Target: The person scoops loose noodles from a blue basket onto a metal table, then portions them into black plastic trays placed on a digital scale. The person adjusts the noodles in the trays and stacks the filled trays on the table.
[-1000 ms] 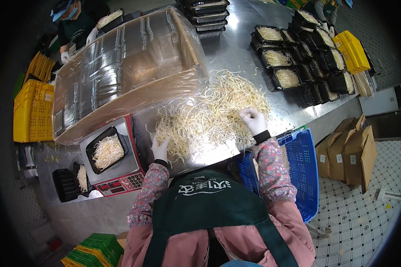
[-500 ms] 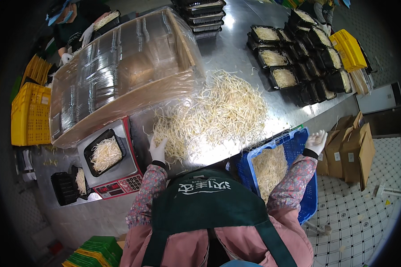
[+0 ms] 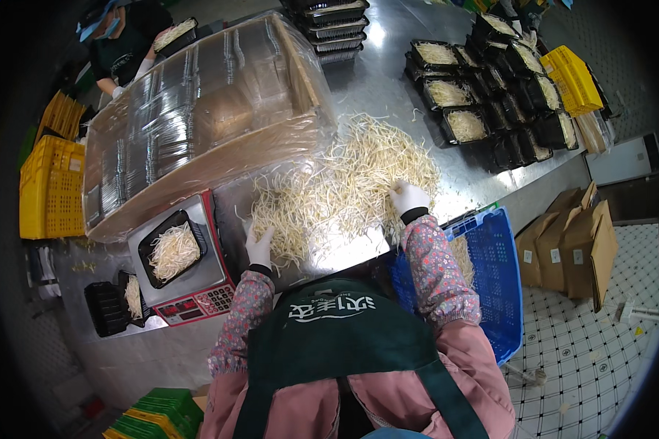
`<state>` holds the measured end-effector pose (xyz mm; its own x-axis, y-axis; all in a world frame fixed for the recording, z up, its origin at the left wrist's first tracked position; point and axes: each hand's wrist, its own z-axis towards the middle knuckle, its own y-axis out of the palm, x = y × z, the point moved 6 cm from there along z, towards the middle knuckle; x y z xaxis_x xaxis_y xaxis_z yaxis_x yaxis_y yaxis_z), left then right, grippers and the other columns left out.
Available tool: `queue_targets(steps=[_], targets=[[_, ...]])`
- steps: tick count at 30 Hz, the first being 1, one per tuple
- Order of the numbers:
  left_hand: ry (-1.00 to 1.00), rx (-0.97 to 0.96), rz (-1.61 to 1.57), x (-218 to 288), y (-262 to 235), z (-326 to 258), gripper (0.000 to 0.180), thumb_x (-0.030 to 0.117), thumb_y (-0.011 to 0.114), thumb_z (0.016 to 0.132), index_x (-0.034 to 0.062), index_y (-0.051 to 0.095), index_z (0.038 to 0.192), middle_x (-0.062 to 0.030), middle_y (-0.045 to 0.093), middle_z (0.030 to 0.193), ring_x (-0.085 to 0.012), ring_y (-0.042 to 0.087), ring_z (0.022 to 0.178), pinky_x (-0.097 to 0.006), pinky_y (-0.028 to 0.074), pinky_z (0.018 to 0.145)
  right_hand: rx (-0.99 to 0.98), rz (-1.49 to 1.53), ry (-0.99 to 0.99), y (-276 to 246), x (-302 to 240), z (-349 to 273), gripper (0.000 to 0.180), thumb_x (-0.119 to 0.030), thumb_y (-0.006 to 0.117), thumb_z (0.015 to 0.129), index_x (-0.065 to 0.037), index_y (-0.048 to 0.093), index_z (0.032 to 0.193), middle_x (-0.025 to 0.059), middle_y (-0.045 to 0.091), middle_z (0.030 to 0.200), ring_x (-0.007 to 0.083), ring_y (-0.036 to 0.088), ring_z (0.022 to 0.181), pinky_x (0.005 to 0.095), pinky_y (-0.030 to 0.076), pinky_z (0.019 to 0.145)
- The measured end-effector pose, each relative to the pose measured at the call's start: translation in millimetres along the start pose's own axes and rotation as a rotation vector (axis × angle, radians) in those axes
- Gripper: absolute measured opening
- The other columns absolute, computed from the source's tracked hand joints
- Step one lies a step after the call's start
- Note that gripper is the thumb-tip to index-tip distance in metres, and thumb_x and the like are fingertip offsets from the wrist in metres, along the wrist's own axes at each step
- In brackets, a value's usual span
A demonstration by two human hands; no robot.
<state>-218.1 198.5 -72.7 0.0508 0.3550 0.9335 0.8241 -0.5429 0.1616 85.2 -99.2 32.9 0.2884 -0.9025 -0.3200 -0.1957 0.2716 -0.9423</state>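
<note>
- While a yellow crate (image 3: 51, 186) is seen at the far left, a red-fronted scale (image 3: 198, 304) is placed nearer the person, and on it a black tray (image 3: 156, 235) is rested, heaped with sprouts.
- Behind the scale, a large carton (image 3: 198, 168) wrapped in clear film is set at a slant on the metal table (image 3: 388, 80).
- By the white-gloved left hand (image 3: 259, 246), the near left edge of the pile is met; the thumb is held apart from the fingers, the hand is left open, and the forearm is angled upward from the lower edge, slightly to the right.
- Between the two hands and beyond them, a loose pile of pale sprouts (image 3: 351, 179) is spread over the tabletop.
- At the pile's right side, the white-gloved right hand (image 3: 410, 199) is placed with its fingers curled inward and its forearm slanted up and to the left; whether any sprouts are gripped cannot be told.
- Below the right forearm, a blue basket (image 3: 501, 293) is partly covered by the sleeve, and sprouts are held inside it.
- Farther back on the right, filled black trays (image 3: 494, 113) are grouped and stacked.
</note>
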Motion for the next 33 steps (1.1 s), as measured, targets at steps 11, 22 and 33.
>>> queue_targets(steps=[11,22,33], targets=[[0.000,-0.012,-0.046,-1,1,0,0.048,0.004,0.064,0.086,0.0053,0.048,0.131,-0.0043,0.062,0.112,-0.0133,0.062,0.092,-0.026,0.052,0.074,0.008,0.501,0.137,8,57,6,0.016,-0.020,0.069,0.079,-0.006,0.071,0.086,0.0045,0.068,0.073,0.0131,0.063,0.066,0.0283,0.050,0.066],[-0.054,-0.003,-0.048,6,3,-2,0.053,0.001,0.066,0.083,0.0003,0.046,0.132,-0.0092,0.059,0.120,-0.0160,0.057,0.105,-0.028,0.046,0.090,0.008,-0.059,-0.028,3,-4,-10,0.016,-0.033,0.071,0.077,-0.020,0.071,0.087,0.0071,0.069,0.073,0.0246,0.067,0.072,0.0351,0.052,0.067],[-0.014,-0.010,-0.029,8,5,-1,0.049,0.003,0.064,0.086,0.0015,0.047,0.131,-0.0072,0.060,0.117,-0.0151,0.060,0.099,-0.027,0.049,0.084,-0.286,0.944,0.177,7,13,-16,0.011,-0.012,0.074,0.079,-0.003,0.072,0.083,-0.0005,0.065,0.071,0.0047,0.053,0.058,0.0207,0.042,0.054]])
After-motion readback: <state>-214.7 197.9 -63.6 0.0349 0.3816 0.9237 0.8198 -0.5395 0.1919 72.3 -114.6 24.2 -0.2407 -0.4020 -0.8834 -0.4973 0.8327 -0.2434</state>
